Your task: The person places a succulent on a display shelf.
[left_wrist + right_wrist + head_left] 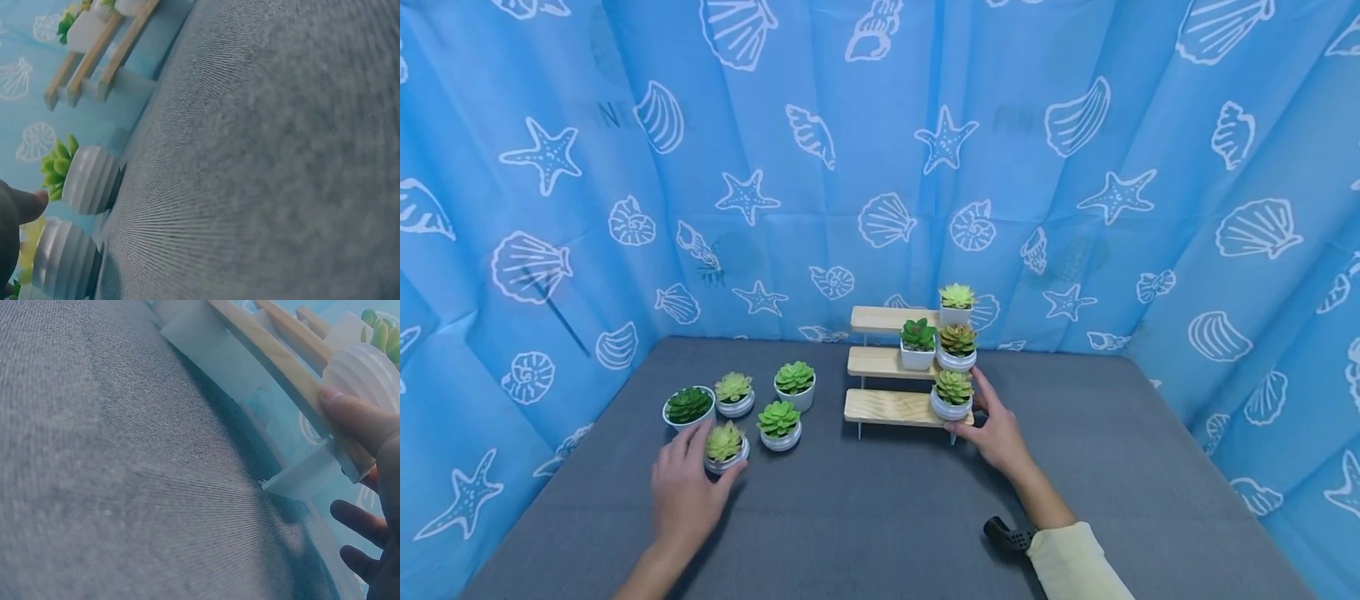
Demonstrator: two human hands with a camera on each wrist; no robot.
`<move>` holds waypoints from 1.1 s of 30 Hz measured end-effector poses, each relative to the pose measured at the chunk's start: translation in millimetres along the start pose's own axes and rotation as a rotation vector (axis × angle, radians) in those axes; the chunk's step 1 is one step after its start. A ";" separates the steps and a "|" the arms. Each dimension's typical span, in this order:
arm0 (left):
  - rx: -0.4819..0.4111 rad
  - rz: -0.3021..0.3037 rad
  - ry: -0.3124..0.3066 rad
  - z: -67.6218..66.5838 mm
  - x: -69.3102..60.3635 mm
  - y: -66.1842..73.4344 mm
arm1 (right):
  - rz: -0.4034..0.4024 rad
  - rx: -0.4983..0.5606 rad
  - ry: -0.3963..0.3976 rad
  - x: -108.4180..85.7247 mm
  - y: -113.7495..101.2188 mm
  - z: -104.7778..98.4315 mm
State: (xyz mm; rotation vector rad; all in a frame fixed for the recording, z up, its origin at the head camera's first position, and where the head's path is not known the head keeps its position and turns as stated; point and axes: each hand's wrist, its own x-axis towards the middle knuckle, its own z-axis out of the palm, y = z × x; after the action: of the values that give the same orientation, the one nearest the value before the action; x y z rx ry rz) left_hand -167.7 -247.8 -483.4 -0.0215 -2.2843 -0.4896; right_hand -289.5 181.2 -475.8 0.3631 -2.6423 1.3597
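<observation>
"Head view: where is the potted plant (724,442) sitting?"

"On the table (865,525), with the left hand (688,485) spanning it, thumb and fingers wide. It is probably weighing little; its ribbed wall, likely stiff, is favouring a low hold."

"And the right hand (1000,438)?"

"Spanning a second plant (952,390) on the stand (887,406); whether it is gripping, I cannot tell."

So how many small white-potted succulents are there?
9. Stepped pale wooden stand: one succulent on top, two middle, one bottom. Grey cloth: one far left, one rear left, one rear right, one front right, one at the left hand. None seems hidden.
</observation>
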 end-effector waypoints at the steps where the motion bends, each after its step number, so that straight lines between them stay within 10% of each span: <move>1: -0.009 -0.032 0.000 -0.3 -0.6 -1.2 | -0.001 -0.001 0.001 0.1 -0.1 -0.1; 15: -0.109 -0.569 -0.355 -3.5 4.1 -1.7 | -0.010 0.007 0.007 0.4 0.5 -0.7; 33: -0.112 -0.581 -0.331 0.3 4.1 -3.3 | 0.007 -0.004 0.014 -0.4 -1.3 0.6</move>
State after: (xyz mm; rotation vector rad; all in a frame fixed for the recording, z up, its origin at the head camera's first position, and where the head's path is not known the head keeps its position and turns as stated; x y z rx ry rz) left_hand -171.3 -251.4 -481.8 0.5561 -2.5711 -0.9710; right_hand -288.7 180.0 -475.3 0.3436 -2.6371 1.3538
